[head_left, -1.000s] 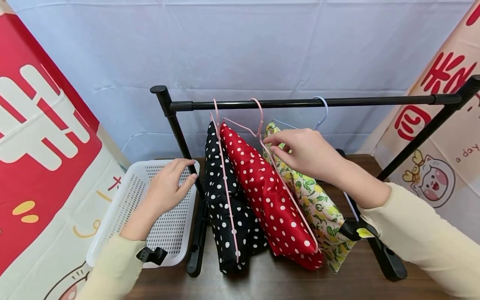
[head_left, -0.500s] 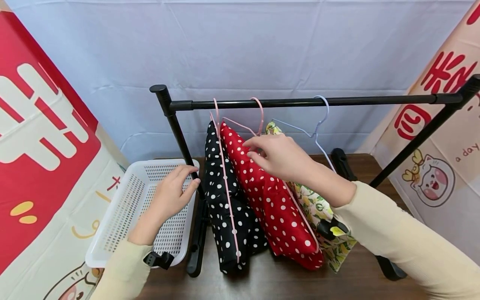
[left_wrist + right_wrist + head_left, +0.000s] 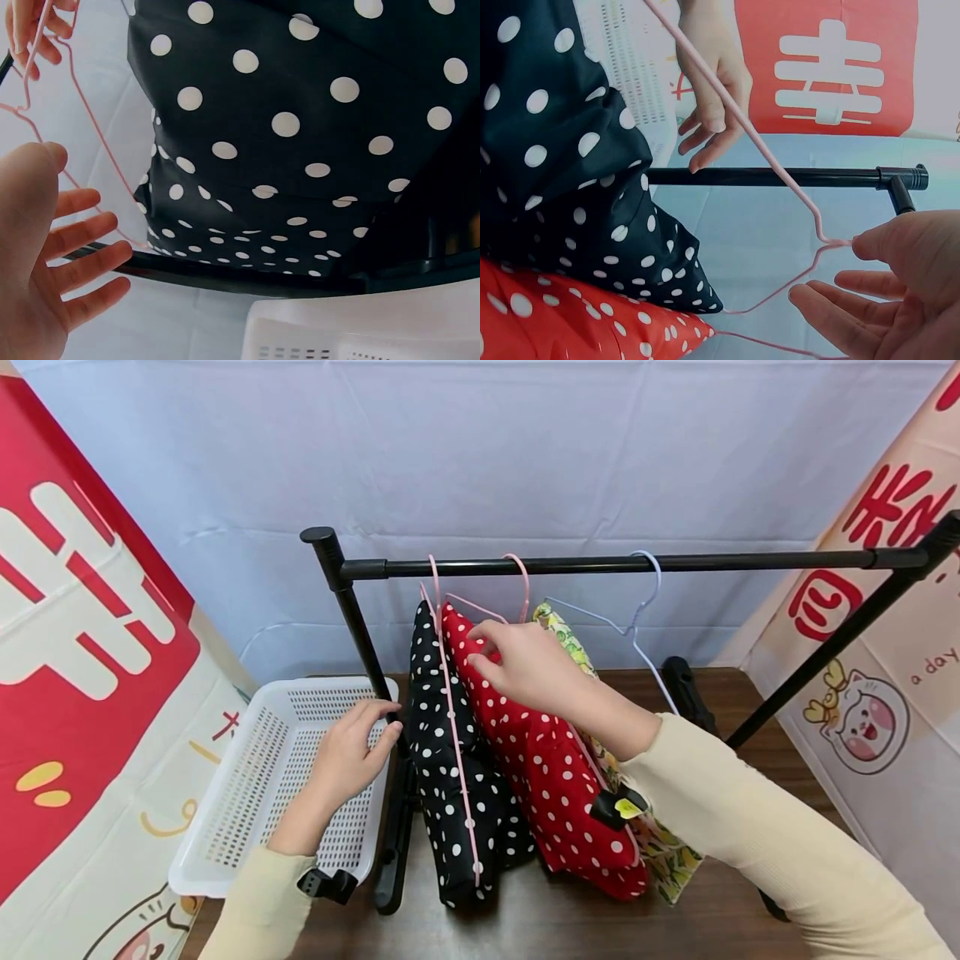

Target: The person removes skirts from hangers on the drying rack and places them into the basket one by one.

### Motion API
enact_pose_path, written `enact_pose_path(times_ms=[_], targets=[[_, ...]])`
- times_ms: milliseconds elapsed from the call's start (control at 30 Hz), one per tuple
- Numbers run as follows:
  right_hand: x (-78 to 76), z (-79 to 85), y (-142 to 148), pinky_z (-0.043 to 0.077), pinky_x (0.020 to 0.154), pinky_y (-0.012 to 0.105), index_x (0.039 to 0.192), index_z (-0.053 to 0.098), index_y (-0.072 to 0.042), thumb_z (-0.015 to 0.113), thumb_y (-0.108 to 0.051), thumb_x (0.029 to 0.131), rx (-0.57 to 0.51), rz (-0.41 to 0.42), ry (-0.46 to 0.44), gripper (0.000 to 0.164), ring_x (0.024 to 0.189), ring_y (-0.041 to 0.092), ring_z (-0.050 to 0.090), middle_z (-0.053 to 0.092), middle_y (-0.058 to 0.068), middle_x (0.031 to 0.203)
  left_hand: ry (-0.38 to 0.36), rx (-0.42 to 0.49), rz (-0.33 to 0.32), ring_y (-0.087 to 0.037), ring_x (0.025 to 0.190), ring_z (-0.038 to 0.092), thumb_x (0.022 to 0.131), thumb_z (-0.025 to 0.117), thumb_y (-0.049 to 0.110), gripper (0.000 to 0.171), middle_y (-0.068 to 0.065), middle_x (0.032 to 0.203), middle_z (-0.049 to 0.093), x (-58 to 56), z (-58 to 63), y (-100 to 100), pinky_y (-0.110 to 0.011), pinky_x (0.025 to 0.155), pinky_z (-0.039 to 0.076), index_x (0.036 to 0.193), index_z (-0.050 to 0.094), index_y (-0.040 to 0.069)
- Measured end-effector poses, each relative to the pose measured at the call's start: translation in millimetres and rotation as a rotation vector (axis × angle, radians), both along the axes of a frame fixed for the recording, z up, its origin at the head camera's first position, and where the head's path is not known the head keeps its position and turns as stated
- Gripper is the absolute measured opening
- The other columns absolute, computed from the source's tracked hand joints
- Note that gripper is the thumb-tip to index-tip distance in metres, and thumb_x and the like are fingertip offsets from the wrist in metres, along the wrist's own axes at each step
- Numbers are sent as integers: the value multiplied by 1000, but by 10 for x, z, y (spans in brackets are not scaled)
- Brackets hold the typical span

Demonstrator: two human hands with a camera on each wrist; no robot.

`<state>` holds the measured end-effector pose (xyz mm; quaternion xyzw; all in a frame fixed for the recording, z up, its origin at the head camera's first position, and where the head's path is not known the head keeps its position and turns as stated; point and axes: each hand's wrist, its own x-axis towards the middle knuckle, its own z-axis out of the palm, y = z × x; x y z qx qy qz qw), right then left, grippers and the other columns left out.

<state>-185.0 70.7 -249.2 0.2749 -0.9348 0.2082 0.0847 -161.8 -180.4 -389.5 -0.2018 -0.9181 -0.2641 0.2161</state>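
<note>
Three satiny fabric pieces hang side by side in the head view: a black one with white dots (image 3: pixel 442 760), a red one with white dots (image 3: pixel 555 752) and a lemon-print one (image 3: pixel 678 864). The dotted pieces hang on pink hangers, the lemon one on a light blue hanger (image 3: pixel 657 578). My right hand (image 3: pixel 525 664) hovers over the red piece, fingers loosely bent, holding nothing. In the right wrist view its thumb is close to the neck of a pink hanger (image 3: pixel 769 157); contact is unclear. My left hand (image 3: pixel 352 747), fingers relaxed, is beside the rack's left upright (image 3: pixel 360 635).
A black rack bar (image 3: pixel 750 562) runs across, carrying all three hangers. At the left, behind my left hand, stands a white perforated basket (image 3: pixel 243 810). The brown table (image 3: pixel 540 935) lies beneath. Printed cloths hang at both sides, a pale cloth behind.
My right hand has moved left from the hanger's side by the lemon piece to above the red piece, uncovering the blue hanger. My left hand has shifted slightly right and down.
</note>
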Motion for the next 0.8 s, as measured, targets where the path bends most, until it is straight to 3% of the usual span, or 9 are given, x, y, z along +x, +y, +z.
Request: enact_pose_path(times_ms=[200,600,800], targets=[[-56,-17,-122,51,65,29,113,61,-6,59,-21,88,-7,-11,-30,29,75,17,66,70,6,91,-23,16,17,-22,101,59,92,53,28,28,-4,112,61,7,-67,-11,-43,82,48,114,60,13],[-202,-95,-326,48,57,27,119,58,-8,57,-34,90,-47,-82,-94,39,68,15,62,69,4,83,-45,29,37,-20,99,58,92,53,30,28,-4,110,61,-8,-206,-25,-42,79,48,113,61,13],[-234,-141,-420,46,60,27,122,56,-8,56,-36,90,-95,-122,-120,43,58,11,59,66,0,76,-53,57,51,-20,97,59,92,54,28,26,-5,109,61,13,-281,-18,-42,77,49,112,61,14]])
